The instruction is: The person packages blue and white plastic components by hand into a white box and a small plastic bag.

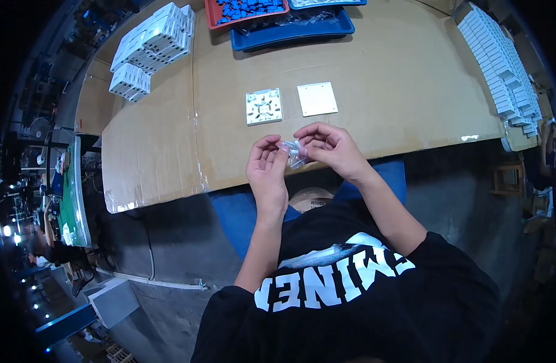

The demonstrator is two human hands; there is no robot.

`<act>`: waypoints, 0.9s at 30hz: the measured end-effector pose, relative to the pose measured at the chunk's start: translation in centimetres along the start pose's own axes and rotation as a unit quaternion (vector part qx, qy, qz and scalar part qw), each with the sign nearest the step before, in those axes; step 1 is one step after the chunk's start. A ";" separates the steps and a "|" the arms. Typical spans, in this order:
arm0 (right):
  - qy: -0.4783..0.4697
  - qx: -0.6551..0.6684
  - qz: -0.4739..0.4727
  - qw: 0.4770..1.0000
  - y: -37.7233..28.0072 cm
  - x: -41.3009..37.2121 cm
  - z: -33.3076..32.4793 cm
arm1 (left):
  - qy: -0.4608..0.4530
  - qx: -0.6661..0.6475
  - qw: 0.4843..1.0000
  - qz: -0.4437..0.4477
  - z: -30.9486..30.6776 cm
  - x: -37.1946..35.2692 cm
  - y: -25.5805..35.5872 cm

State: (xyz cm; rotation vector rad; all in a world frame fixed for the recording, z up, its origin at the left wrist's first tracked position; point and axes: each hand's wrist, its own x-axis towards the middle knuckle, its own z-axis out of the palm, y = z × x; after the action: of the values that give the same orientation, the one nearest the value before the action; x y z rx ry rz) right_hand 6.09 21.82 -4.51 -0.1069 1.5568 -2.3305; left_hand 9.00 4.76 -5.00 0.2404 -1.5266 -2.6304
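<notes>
Near the table's front edge, my left hand (269, 166) and my right hand (331, 150) pinch a small clear plastic bag (296, 158) between them. Small whitish pieces show inside the bag, too small to tell apart. Just beyond my left hand lies a square white housing (263, 107) with its open inner side facing up and dark slots in it. To its right, beyond my right hand, a flat white square plate (318, 99) rests on the table, separate from the housing.
The brown cardboard-covered table (405, 78) bears stacked white boxes (154, 39) at back left and rows of white units (499, 66) at right. A red tray (215, 19) of blue parts and a blue tray (293, 40) stand at the back. A person (66, 251) is at far left.
</notes>
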 end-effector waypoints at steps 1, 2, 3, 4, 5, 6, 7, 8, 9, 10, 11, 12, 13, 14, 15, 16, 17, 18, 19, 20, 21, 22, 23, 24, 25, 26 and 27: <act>-0.015 -0.021 0.005 1.000 0.3 -0.1 -0.1 | 0.000 0.000 1.000 0.001 0.0 0.0 0.0; -0.030 -0.042 0.011 0.999 0.4 -0.1 -0.2 | -0.005 0.017 1.000 -0.001 0.1 0.0 0.0; -0.029 -0.041 0.011 0.999 0.5 0.0 -0.1 | -0.011 0.035 0.999 -0.003 0.3 0.0 0.0; -0.019 -0.037 0.017 0.999 0.5 0.1 -0.1 | -0.012 0.035 0.999 -0.004 0.4 -0.1 0.2; -0.008 -0.033 0.023 0.999 0.6 0.1 -0.1 | -0.013 0.037 0.999 -0.004 0.4 -0.2 0.3; -0.007 -0.033 0.023 0.999 0.5 0.0 -0.1 | -0.014 0.039 0.999 -0.003 0.5 -0.2 0.4; -0.002 -0.026 0.029 0.999 0.3 0.1 0.0 | -0.014 0.039 0.999 -0.003 0.5 -0.2 0.3; 0.003 -0.019 0.034 0.999 0.1 0.1 0.0 | -0.017 0.041 0.999 0.000 0.5 -0.1 0.3; 0.002 -0.019 0.034 0.999 0.1 0.1 0.0 | -0.020 0.043 0.999 0.003 0.5 -0.1 0.4; -0.004 -0.013 0.033 0.999 0.2 0.2 0.0 | -0.019 0.043 0.999 0.004 0.4 0.0 0.3; -0.009 -0.007 0.033 0.999 0.3 0.1 0.0 | -0.008 0.023 1.000 -0.007 0.2 0.0 0.1; -0.008 -0.006 0.035 0.999 0.4 0.1 0.0 | 0.003 0.003 1.000 -0.018 0.1 -0.1 -0.1; -0.019 -0.009 0.037 0.999 0.5 0.1 0.0 | 0.003 0.003 1.000 -0.019 0.0 -0.1 -0.2; -0.030 -0.012 0.037 0.999 0.5 0.1 0.0 | 0.001 0.004 1.000 -0.011 -0.1 0.0 -0.2; -0.030 -0.012 0.037 0.999 0.4 0.0 0.1 | 0.000 0.005 1.000 -0.003 -0.2 0.1 -0.2; -0.040 -0.019 0.027 0.999 0.3 -0.1 0.3 | 0.000 0.005 1.000 -0.003 -0.1 0.1 -0.2; -0.050 -0.026 0.016 0.998 0.2 0.0 0.5 | 0.002 0.010 1.000 0.016 0.0 0.1 -0.2; -0.051 -0.026 0.016 0.998 0.4 0.1 0.6 | 0.005 0.016 0.999 0.033 0.0 0.1 -0.3; -0.053 -0.019 -0.006 0.998 0.6 0.1 0.6 | 0.005 0.016 0.999 0.032 -0.1 0.1 -0.3; -0.056 -0.012 -0.028 0.998 0.8 0.1 0.6 | 0.001 0.015 1.000 0.027 -0.2 0.1 -0.4; -0.054 -0.012 -0.027 0.998 0.9 0.0 0.5 | -0.003 0.013 1.000 0.023 -0.3 0.1 -0.4; -0.043 -0.020 -0.013 0.999 0.9 0.1 0.4 | -0.004 0.013 1.000 0.023 -0.4 0.1 -0.4; -0.033 -0.028 0.000 0.999 0.8 0.2 0.4 | -0.001 0.020 1.000 0.023 -0.6 0.2 -0.4; -0.033 -0.028 0.000 0.999 0.7 0.2 0.3 | 0.002 0.027 0.999 0.023 -0.4 0.3 0.0; -0.017 -0.009 0.009 1.000 0.6 0.2 0.3 | 0.002 0.027 0.999 0.024 -0.2 0.3 0.4; 0.000 0.010 0.018 1.000 0.5 0.2 0.3 | 0.004 -0.009 1.000 -0.002 0.0 0.3 0.9; 0.001 0.010 0.018 1.000 0.5 0.2 0.3 | 0.006 -0.045 0.999 -0.029 0.2 0.3 1.2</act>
State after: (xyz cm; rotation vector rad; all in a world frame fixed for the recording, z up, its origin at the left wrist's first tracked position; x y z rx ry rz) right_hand 6.08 21.34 -4.91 -0.0705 1.5225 -2.3182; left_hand 8.69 4.29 -3.83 0.2962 -1.4148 -2.7291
